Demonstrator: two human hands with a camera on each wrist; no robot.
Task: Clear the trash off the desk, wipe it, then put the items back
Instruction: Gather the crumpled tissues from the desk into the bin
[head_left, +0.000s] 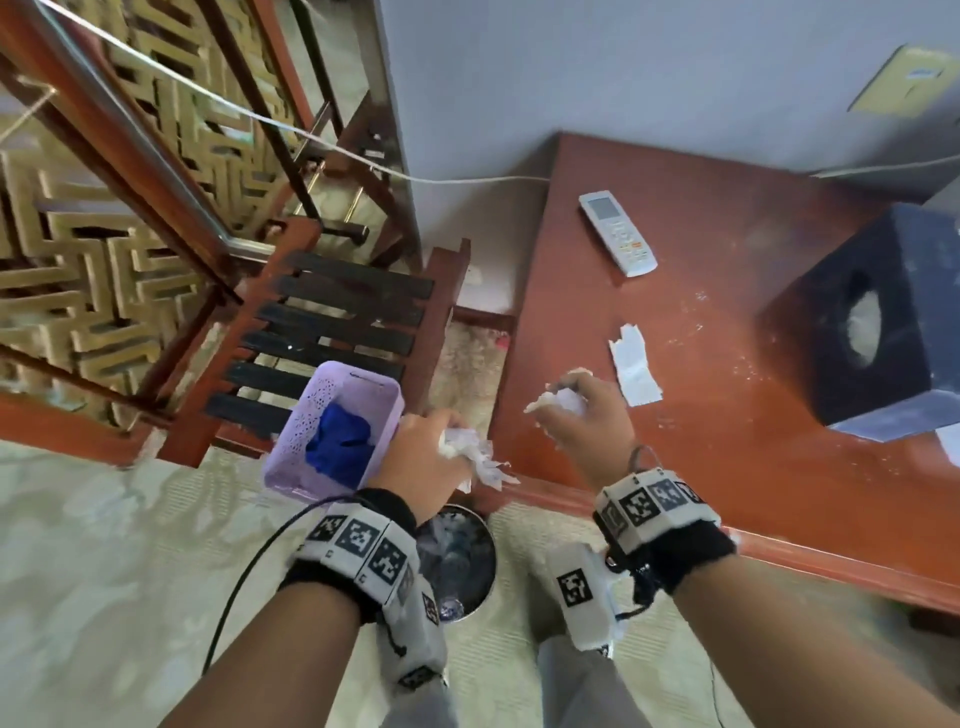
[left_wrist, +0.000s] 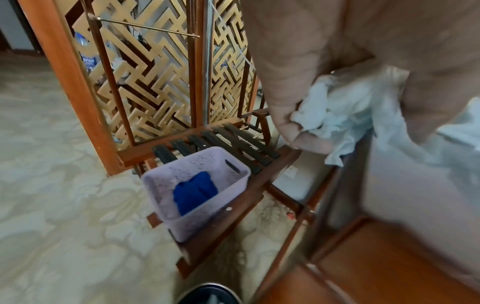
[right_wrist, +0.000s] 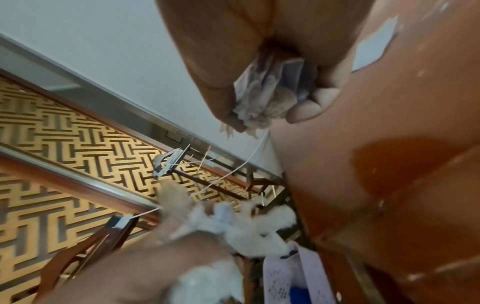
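Red-brown desk (head_left: 701, 312) w/ items on top; slatted rack (head_left: 332, 322) and carpet alongside.
Desk carried a white remote (head_left: 618, 232) at far left, a torn paper scrap (head_left: 635, 364) nearer, a dark tissue box (head_left: 872, 322) to the right, plus white crumbs. Rack held a lilac basket (head_left: 306, 415). A bin (head_left: 457, 561) stood on the carpet (head_left: 104, 571).

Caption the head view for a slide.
Both hands, left and right, hold crumpled paper above the bin.

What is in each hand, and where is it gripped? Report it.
Left hand: a crumpled white tissue wad, its upper part bunched in the fingers. Right hand: crumpled white paper scraps, enclosed in the fist.
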